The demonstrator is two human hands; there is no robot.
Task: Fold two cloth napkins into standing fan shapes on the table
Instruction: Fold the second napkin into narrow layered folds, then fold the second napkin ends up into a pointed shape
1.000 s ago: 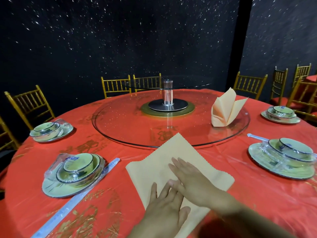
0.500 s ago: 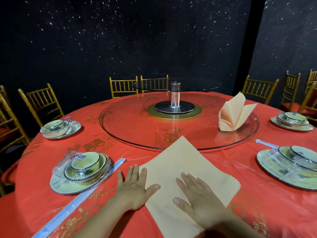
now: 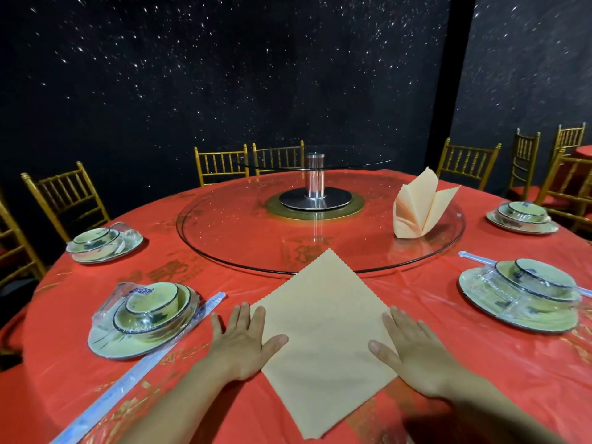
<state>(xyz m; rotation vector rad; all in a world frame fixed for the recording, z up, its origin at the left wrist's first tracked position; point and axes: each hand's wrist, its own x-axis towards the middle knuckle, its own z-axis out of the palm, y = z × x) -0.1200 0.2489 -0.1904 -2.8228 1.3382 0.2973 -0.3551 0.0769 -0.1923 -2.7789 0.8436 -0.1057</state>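
Note:
A beige cloth napkin lies flat and unfolded on the red tablecloth in front of me, turned like a diamond, its far corner touching the glass turntable's rim. My left hand presses flat on its left corner, fingers spread. On the napkin's right corner rests my right hand, also flat with fingers apart. Neither hand holds anything. A second beige napkin, folded and standing upright, sits on the right side of the glass turntable.
Wrapped bowl-and-plate settings stand at near left, far left, near right and far right. Wrapped chopsticks lie left of my left hand. Gold chairs ring the table; a steel post stands at the turntable's centre.
Both hands slid apart from the napkin's middle to its left and right corners, smoothing it flat. The view shifted slightly, so the table sits a little further right.

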